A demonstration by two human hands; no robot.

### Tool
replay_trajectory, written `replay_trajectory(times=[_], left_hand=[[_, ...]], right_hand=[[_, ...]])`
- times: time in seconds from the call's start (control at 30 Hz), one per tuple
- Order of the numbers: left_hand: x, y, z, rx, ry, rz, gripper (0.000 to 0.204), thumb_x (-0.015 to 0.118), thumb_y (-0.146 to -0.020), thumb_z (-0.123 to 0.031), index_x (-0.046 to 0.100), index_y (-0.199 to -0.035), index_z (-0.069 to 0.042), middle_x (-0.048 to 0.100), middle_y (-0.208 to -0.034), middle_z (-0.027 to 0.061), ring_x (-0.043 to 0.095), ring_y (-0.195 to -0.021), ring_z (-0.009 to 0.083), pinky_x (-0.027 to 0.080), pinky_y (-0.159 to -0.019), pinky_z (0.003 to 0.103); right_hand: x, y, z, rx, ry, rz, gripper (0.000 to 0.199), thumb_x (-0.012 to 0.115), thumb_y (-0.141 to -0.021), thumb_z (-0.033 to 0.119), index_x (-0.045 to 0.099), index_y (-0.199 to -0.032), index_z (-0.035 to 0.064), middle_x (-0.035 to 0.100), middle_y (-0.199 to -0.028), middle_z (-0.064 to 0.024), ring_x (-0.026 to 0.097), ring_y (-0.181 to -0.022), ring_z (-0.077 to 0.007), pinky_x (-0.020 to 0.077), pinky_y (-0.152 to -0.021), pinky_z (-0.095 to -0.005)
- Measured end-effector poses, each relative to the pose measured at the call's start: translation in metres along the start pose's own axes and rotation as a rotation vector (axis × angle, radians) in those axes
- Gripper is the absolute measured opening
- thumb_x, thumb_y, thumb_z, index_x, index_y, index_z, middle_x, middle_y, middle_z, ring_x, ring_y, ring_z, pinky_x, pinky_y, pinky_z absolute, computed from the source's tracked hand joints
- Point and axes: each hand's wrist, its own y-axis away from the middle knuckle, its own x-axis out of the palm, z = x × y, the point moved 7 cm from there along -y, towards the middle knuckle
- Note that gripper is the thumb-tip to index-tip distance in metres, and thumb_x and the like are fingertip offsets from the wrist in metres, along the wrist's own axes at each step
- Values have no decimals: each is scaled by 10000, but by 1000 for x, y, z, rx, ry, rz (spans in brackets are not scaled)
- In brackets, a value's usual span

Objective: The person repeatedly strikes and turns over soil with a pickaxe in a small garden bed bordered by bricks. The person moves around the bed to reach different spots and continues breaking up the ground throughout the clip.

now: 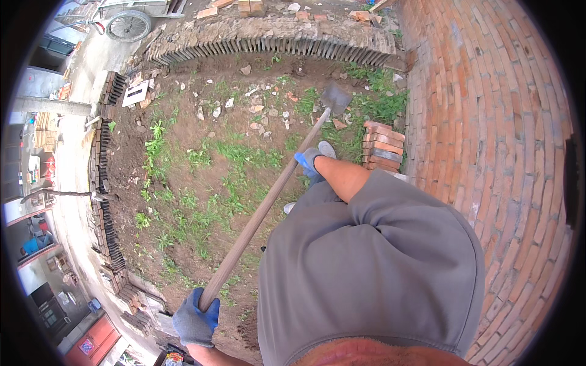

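Gripping the shovel (pixel 278 177), left hand (pixel 195 320) was clamped on the handle end and right hand (pixel 309 163) clamped midway, blade (pixel 335 97) resting on weedy soil (pixel 201 158) near stacked bricks (pixel 383 146); judged best kept low, clear of them.

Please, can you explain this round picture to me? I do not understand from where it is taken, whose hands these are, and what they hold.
A wide-angle camera on a person's head looks down, so the edges bend. Both gloved hands are that person's own. The left hand, near the bottom, grips the end of a long wooden handle. The right hand grips it higher up. It is a shovel; its metal blade rests on the soil, among grass and stones. A stack of bricks stands beside a brick wall. The grey cloth is the person's clothing.
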Motion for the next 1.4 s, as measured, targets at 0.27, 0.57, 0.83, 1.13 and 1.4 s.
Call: replay_trajectory(times=[0.27,0.57,0.83,1.13,1.4], left_hand=[[-145,-3,-119,-285,533,-339,363,638,-1066,-287,672,-1333,-42,638,-861,-12,490,-672,74,432,-588,242],[-250,11,-246,79,14,-859,364,469,-1136,-217,665,-1246,69,674,-916,109,646,-709,192,562,-614,322],[-201,-1,-172,197,1311,-1365,620,568,-1071,-347,421,-1529,44,672,-956,147,662,-873,266,590,-809,461],[-137,-13,-216,814,2067,-839,80,527,-1028,-104,573,-963,-106,476,-638,-59,475,-616,86,381,-767,321],[-132,14,-210,1034,2039,-897,50,596,-952,-69,628,-959,-108,502,-626,-60,505,-626,74,411,-805,314]], right_hand=[[-83,-60,55,172,-732,301,636,643,-968,588,558,-1351,86,669,-1228,-194,704,-1075,-385,586,-938,-578],[-158,-104,93,156,-826,204,379,643,-1003,355,549,-1279,113,676,-1097,-130,720,-993,-338,617,-832,-606],[-200,-38,115,162,-1114,639,332,629,-927,341,556,-1132,89,674,-1050,-139,699,-1005,-331,574,-895,-607],[-239,-56,101,64,-1165,280,209,691,-970,317,588,-977,135,659,-885,-69,696,-873,-302,600,-824,-524],[-233,-16,121,-10,-1049,266,247,658,-1009,237,562,-1198,111,641,-1004,-88,689,-899,-311,597,-764,-521]])
